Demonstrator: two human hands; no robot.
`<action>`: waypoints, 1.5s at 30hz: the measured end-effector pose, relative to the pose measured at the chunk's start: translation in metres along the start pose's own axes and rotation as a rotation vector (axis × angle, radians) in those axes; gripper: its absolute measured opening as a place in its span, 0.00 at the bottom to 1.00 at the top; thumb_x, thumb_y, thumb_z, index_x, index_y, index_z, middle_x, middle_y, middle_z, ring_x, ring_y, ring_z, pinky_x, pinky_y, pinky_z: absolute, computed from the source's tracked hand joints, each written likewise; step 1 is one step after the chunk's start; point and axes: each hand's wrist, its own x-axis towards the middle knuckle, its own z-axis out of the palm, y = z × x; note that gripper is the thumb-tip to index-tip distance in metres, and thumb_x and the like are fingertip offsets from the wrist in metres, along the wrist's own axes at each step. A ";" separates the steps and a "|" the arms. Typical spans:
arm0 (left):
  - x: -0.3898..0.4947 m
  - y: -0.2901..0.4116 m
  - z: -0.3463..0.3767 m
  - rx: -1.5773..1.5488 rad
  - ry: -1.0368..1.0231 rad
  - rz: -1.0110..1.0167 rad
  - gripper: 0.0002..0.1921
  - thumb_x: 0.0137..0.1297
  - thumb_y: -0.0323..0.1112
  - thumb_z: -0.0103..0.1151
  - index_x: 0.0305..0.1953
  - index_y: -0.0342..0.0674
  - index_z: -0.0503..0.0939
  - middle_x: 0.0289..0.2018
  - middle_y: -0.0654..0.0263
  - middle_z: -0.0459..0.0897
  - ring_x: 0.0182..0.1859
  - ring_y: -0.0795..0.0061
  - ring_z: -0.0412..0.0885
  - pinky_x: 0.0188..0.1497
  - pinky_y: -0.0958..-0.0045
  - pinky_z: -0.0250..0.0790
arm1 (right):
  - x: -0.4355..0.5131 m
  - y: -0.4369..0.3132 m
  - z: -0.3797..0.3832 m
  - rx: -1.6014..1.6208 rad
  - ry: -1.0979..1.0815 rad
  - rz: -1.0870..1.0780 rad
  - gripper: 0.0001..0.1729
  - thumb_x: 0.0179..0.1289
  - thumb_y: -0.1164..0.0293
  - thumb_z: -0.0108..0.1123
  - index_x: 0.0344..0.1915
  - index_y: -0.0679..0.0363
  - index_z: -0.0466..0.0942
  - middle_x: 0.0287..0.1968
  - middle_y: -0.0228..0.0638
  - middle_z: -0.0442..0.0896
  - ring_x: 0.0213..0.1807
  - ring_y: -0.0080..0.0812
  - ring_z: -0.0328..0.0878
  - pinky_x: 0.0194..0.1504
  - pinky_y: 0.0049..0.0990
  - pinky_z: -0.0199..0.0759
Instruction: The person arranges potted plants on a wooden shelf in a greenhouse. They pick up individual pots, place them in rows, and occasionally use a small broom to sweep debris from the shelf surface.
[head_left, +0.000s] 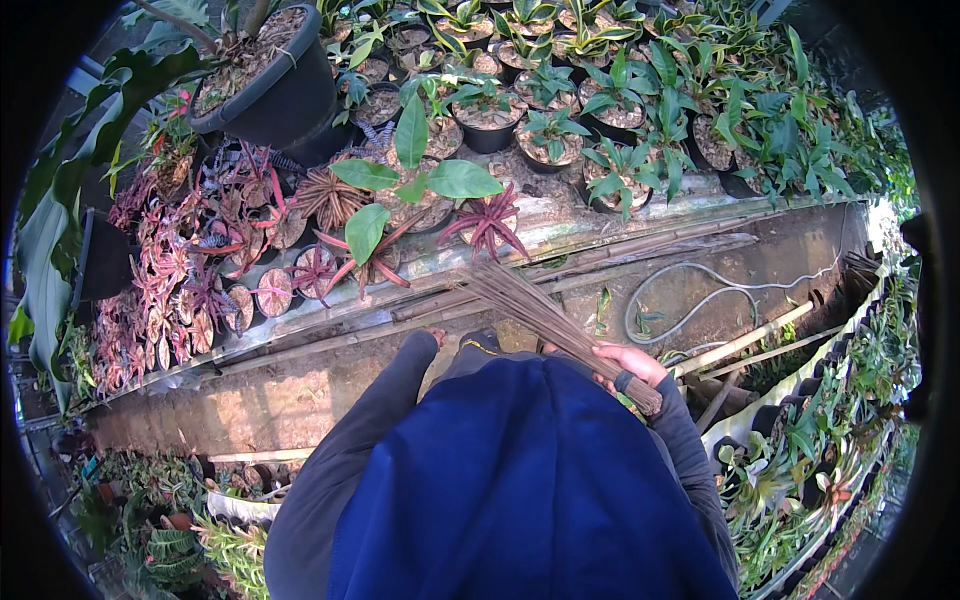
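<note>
My right hand (636, 363) is closed around the bound handle end of a stick broom (541, 307). The broom's thin brown sticks point up and to the left, and their tips reach the edge of the plant bed. A dark band wraps the broom close to my fingers. Only a small part of my left hand (438, 334) shows past its grey sleeve, beside my dark footwear; its fingers are too hidden to tell if they hold anything. Just beyond it, bamboo poles (450, 298) lie along the bed's edge.
Potted green plants (553, 139) and red bromeliads (487, 221) crowd the bed ahead. A large black pot (277, 94) stands at the upper left. A grey hose (634, 300) loops over the path (300, 386). On the right, a bamboo pole (742, 339) lies near another planted bed.
</note>
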 end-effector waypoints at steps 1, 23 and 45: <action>-0.003 0.000 -0.001 0.013 -0.004 -0.002 0.20 0.65 0.48 0.40 0.47 0.38 0.69 0.34 0.58 0.80 0.32 0.69 0.78 0.33 0.66 0.68 | -0.001 0.007 -0.010 0.069 0.027 -0.020 0.17 0.62 0.62 0.48 0.47 0.59 0.65 0.21 0.35 0.73 0.14 0.21 0.69 0.15 0.17 0.65; -0.026 0.057 -0.006 0.092 -0.160 0.119 0.14 0.58 0.43 0.49 0.40 0.42 0.77 0.30 0.64 0.80 0.35 0.69 0.77 0.38 0.71 0.69 | -0.056 0.041 -0.109 0.409 0.402 -0.200 0.18 0.59 0.58 0.51 0.40 0.61 0.67 0.20 0.38 0.73 0.12 0.23 0.69 0.11 0.16 0.64; 0.079 0.488 0.100 -1.306 0.049 0.106 0.29 0.60 0.31 0.47 0.60 0.58 0.48 0.45 0.58 0.70 0.46 0.58 0.73 0.49 0.56 0.64 | -0.150 0.058 -0.255 0.617 0.386 -0.267 0.13 0.61 0.63 0.48 0.42 0.57 0.64 0.21 0.40 0.72 0.12 0.28 0.69 0.13 0.20 0.66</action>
